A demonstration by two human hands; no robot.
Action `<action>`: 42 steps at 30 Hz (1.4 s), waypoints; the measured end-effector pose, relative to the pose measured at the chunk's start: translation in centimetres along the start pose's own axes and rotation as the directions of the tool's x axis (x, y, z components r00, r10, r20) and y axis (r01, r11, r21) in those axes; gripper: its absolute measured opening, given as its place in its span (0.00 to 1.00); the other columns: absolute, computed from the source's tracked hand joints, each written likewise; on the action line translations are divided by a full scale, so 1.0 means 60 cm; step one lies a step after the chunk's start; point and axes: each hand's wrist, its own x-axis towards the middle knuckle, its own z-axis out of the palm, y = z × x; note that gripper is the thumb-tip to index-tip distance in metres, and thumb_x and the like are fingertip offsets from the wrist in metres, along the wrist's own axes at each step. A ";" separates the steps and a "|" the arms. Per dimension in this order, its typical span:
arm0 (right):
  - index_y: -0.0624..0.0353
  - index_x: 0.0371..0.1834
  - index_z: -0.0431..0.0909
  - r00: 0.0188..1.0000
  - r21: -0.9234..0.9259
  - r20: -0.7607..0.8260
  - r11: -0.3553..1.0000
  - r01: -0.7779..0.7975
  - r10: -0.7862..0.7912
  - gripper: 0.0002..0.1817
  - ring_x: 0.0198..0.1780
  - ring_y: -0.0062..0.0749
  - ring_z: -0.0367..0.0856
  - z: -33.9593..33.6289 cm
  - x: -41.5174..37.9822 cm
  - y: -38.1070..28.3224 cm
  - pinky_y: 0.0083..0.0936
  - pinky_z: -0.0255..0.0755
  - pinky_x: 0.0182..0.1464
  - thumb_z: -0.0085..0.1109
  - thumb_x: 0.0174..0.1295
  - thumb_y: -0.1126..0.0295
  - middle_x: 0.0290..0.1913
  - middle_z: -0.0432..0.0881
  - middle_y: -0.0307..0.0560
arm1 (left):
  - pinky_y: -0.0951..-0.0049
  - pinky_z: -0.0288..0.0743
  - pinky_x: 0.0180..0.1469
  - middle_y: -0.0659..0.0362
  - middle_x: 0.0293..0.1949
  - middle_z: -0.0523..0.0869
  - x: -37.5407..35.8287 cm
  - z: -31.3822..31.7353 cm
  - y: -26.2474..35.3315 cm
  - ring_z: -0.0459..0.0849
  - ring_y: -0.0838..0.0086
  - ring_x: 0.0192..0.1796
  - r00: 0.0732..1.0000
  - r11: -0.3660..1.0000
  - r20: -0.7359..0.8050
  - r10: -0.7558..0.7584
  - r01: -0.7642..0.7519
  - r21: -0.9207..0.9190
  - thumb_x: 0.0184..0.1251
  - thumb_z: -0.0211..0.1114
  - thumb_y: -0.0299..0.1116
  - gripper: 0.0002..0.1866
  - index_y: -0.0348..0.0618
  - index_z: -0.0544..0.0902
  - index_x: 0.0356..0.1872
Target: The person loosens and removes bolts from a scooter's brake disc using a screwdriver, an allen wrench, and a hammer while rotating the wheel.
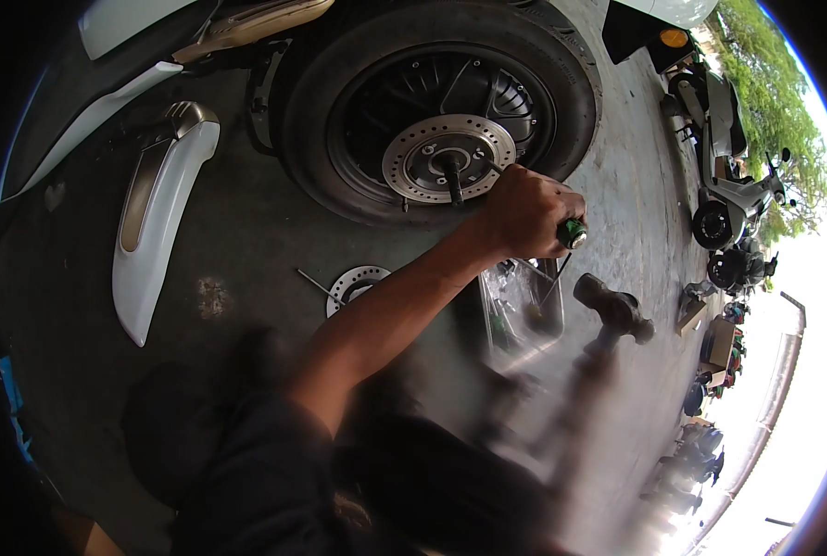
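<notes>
My left hand (532,213) is closed around a green-handled screwdriver (573,233), its capped butt end sticking out of the fist toward me. The shaft runs to the bolts on the drilled brake disc (404,167). That disc sits on the hub of a motor-scooter wheel (316,139), with a dark axle (452,181) standing out of its centre. To the right of the fist, a ball-peen hammer (615,310) is in the air, head toward the screwdriver's butt. Its handle blurs down into my right hand (571,463), which is smeared by motion.
On the floor lie a second brake disc (344,283) with a thin rod and a white-and-bronze body panel (158,222). A clear plastic tray (554,324) holds small items below my left hand. Parked scooters (724,185) and boxes (719,343) line the right side.
</notes>
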 end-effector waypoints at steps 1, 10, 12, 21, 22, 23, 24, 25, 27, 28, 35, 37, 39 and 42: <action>0.62 0.38 0.73 1.000 0.001 -0.004 1.000 0.012 -0.012 0.14 0.20 0.20 0.65 -0.001 0.005 -0.006 0.26 0.61 0.23 0.46 0.77 0.63 0.19 0.69 0.37 | 0.66 0.75 0.26 0.64 0.20 0.83 0.001 0.000 -0.001 0.85 0.66 0.24 1.000 1.000 0.000 0.001 -0.001 0.002 0.43 0.70 0.32 0.04 0.53 0.82 0.20; 0.61 0.38 0.72 0.999 0.107 0.027 0.994 -0.024 0.022 0.14 0.19 0.16 0.64 0.002 0.016 -0.033 0.22 0.58 0.21 0.46 0.77 0.61 0.19 0.68 0.33 | 0.67 0.75 0.25 0.64 0.19 0.83 -0.002 0.002 -0.003 0.85 0.66 0.24 0.999 0.999 0.019 0.026 -0.026 0.047 0.40 0.70 0.32 0.05 0.54 0.82 0.21; 0.61 0.38 0.72 1.000 0.082 0.031 0.997 -0.005 0.002 0.14 0.19 0.16 0.64 0.005 0.014 -0.036 0.22 0.58 0.21 0.46 0.77 0.62 0.18 0.68 0.33 | 0.67 0.75 0.25 0.64 0.19 0.84 -0.004 0.001 -0.002 0.86 0.66 0.24 1.000 0.999 0.006 0.024 -0.024 0.027 0.41 0.70 0.32 0.05 0.53 0.82 0.21; 0.61 0.38 0.73 0.996 0.072 0.013 0.994 0.083 -0.084 0.14 0.19 0.16 0.64 0.014 0.018 -0.031 0.22 0.57 0.21 0.46 0.78 0.62 0.18 0.68 0.34 | 0.67 0.76 0.26 0.63 0.20 0.84 -0.007 0.000 -0.001 0.86 0.65 0.24 1.000 0.999 0.013 0.027 -0.028 0.033 0.42 0.71 0.32 0.05 0.53 0.82 0.21; 0.61 0.38 0.73 0.996 0.062 0.013 0.994 0.085 -0.086 0.14 0.19 0.16 0.64 0.014 0.019 -0.032 0.21 0.57 0.21 0.46 0.78 0.62 0.18 0.68 0.34 | 0.67 0.76 0.26 0.63 0.20 0.84 -0.005 0.000 -0.002 0.86 0.65 0.24 1.000 0.999 0.012 0.029 -0.029 0.034 0.42 0.71 0.32 0.05 0.53 0.82 0.21; 0.61 0.38 0.73 0.996 0.052 0.012 0.995 0.087 -0.087 0.14 0.19 0.16 0.64 0.014 0.019 -0.032 0.21 0.57 0.21 0.45 0.78 0.62 0.18 0.68 0.34 | 0.67 0.76 0.26 0.63 0.20 0.84 -0.006 0.000 -0.002 0.86 0.65 0.24 1.000 0.999 0.016 0.024 -0.025 0.036 0.41 0.71 0.32 0.05 0.53 0.82 0.21; 0.61 0.38 0.73 0.997 0.058 0.015 0.995 0.076 -0.077 0.14 0.19 0.16 0.65 0.014 0.019 -0.036 0.21 0.57 0.21 0.45 0.78 0.62 0.18 0.68 0.34 | 0.67 0.76 0.26 0.63 0.20 0.84 -0.006 0.001 -0.001 0.86 0.65 0.24 1.000 0.999 0.018 0.019 -0.020 0.036 0.41 0.71 0.32 0.05 0.53 0.82 0.21; 0.61 0.38 0.73 0.997 0.059 0.015 0.996 0.071 -0.072 0.14 0.19 0.16 0.65 0.013 0.020 -0.038 0.21 0.58 0.21 0.45 0.78 0.62 0.18 0.69 0.34 | 0.67 0.76 0.26 0.63 0.20 0.84 -0.005 0.001 -0.001 0.86 0.65 0.24 1.000 0.999 0.017 0.021 -0.021 0.034 0.41 0.71 0.32 0.05 0.53 0.82 0.21; 0.61 0.38 0.73 0.997 0.095 0.017 0.993 0.069 -0.071 0.15 0.19 0.16 0.66 0.013 0.020 -0.040 0.21 0.58 0.21 0.46 0.77 0.61 0.19 0.69 0.34 | 0.67 0.77 0.27 0.63 0.20 0.84 -0.007 0.001 -0.001 0.86 0.65 0.24 1.000 1.000 0.015 0.021 -0.021 0.013 0.41 0.71 0.31 0.05 0.53 0.82 0.21; 0.61 0.38 0.73 0.997 0.114 0.017 0.991 0.069 -0.072 0.15 0.19 0.16 0.66 0.015 0.019 -0.042 0.21 0.58 0.22 0.46 0.77 0.61 0.19 0.69 0.34 | 0.67 0.77 0.27 0.63 0.20 0.84 -0.009 0.000 -0.002 0.86 0.65 0.24 1.000 1.000 0.017 0.020 -0.020 0.013 0.41 0.71 0.31 0.05 0.53 0.82 0.21; 0.63 0.40 0.74 0.924 0.259 -0.266 0.903 0.343 -0.275 0.16 0.21 0.19 0.70 0.082 0.011 -0.040 0.21 0.62 0.23 0.47 0.77 0.59 0.21 0.73 0.37 | 0.67 0.77 0.27 0.63 0.19 0.83 -0.010 -0.003 -0.005 0.85 0.65 0.23 0.997 0.997 -0.014 0.073 -0.073 -0.023 0.40 0.72 0.32 0.07 0.52 0.81 0.20; 0.66 0.42 0.74 0.874 0.059 -0.258 0.897 0.439 -0.411 0.17 0.22 0.22 0.73 0.099 0.005 -0.043 0.24 0.65 0.24 0.47 0.76 0.60 0.22 0.74 0.40 | 0.67 0.77 0.27 0.63 0.19 0.82 -0.011 -0.007 -0.007 0.85 0.65 0.23 0.996 0.996 -0.035 0.078 -0.079 -0.037 0.39 0.72 0.33 0.07 0.51 0.80 0.19; 0.68 0.43 0.74 0.837 -0.056 -0.249 0.870 0.490 -0.487 0.18 0.22 0.24 0.74 0.111 0.004 -0.043 0.26 0.66 0.25 0.47 0.76 0.60 0.22 0.75 0.42 | 0.68 0.77 0.27 0.63 0.18 0.82 -0.014 -0.010 -0.007 0.85 0.66 0.23 0.989 0.988 -0.011 0.145 -0.145 -0.042 0.39 0.72 0.33 0.08 0.51 0.79 0.19; 0.69 0.44 0.73 0.875 -0.019 -0.268 0.910 0.413 -0.403 0.19 0.21 0.26 0.73 0.092 -0.002 -0.080 0.25 0.66 0.24 0.47 0.76 0.58 0.22 0.75 0.43 | 0.68 0.76 0.26 0.64 0.17 0.80 -0.014 -0.004 -0.009 0.84 0.67 0.22 0.992 0.992 -0.035 0.125 -0.126 -0.031 0.38 0.73 0.34 0.08 0.52 0.79 0.19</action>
